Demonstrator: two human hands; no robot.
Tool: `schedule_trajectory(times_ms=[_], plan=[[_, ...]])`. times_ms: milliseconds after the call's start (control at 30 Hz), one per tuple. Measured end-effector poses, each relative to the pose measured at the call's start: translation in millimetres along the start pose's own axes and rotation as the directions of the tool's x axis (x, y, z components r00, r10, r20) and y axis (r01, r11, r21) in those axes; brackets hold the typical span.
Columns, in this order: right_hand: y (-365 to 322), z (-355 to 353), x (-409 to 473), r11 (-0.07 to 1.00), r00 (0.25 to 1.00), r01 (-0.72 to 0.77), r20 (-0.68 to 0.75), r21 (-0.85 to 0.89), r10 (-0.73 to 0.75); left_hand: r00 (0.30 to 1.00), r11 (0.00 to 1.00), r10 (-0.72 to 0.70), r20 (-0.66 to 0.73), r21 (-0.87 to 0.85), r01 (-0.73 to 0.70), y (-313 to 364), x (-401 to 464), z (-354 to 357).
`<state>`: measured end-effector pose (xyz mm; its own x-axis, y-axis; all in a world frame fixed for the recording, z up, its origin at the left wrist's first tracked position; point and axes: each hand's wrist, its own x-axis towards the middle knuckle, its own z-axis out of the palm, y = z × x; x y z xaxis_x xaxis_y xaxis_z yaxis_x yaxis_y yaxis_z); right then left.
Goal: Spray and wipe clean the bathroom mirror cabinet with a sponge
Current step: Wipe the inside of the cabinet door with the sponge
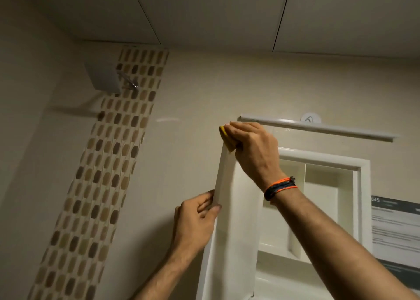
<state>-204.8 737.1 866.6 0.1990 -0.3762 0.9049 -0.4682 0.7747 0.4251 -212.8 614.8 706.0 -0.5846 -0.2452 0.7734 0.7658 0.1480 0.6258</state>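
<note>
Wiping is the step in hand, judged from the pose: the right hand [251, 144] presses a yellow sponge [227, 139] against the top corner of the open cabinet door [227, 197], its fingers curled over the sponge and its thumb hidden from view. A banded wrist with orange and dark cords [280, 187] sits below it, the forearm rising steeply from the lower right.

The left hand [197, 220] steadies the door lower down, pinching its outer edge with the thumb on the near face and the fingers wrapped behind. The door stands swung out toward the camera, edge-on, so no mirror surface shows. Behind it the white mirror cabinet [318, 161] is open, with a vertical divider and a shelf visible inside.

No spray bottle is in view, so whether spraying is finished cannot be told. The next move probably calls for drawing the sponge down along the door edge, while the left hand shifts out of its path yet keeps the door from swinging. A narrow white light bar [318, 127] runs just above the cabinet, close to the sponge.
</note>
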Motion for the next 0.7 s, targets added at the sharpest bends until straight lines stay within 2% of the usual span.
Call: schedule_trajectory(times_ms=[100, 367, 500, 700], plan=[[0.3, 12.1, 0.9, 0.983, 0.991, 0.126, 0.062, -0.136, -0.119, 1.0, 1.0, 0.021, -0.011, 0.0, -0.021, -5.1, 1.6, -1.0], [-7.2, 2.5, -3.0, 0.933, 0.926, 0.213, 0.366, -0.29, -0.097, 0.996, 0.996, 0.081, -0.032, 0.023, -0.081, -6.3, 0.2, 1.0], [-5.6, 4.0, 9.8, 0.928, 0.928, 0.206, 0.364, -0.312, -0.084, 0.994, 0.994, 0.104, -0.034, 0.02, -0.104, -6.6, 0.8, 0.7], [-15.9, 10.9, -28.1, 0.924, 0.922, 0.231, 0.371, -0.306, -0.108, 0.998, 0.997, 0.066, -0.007, -0.031, -0.066, -4.8, -2.3, 1.1]])
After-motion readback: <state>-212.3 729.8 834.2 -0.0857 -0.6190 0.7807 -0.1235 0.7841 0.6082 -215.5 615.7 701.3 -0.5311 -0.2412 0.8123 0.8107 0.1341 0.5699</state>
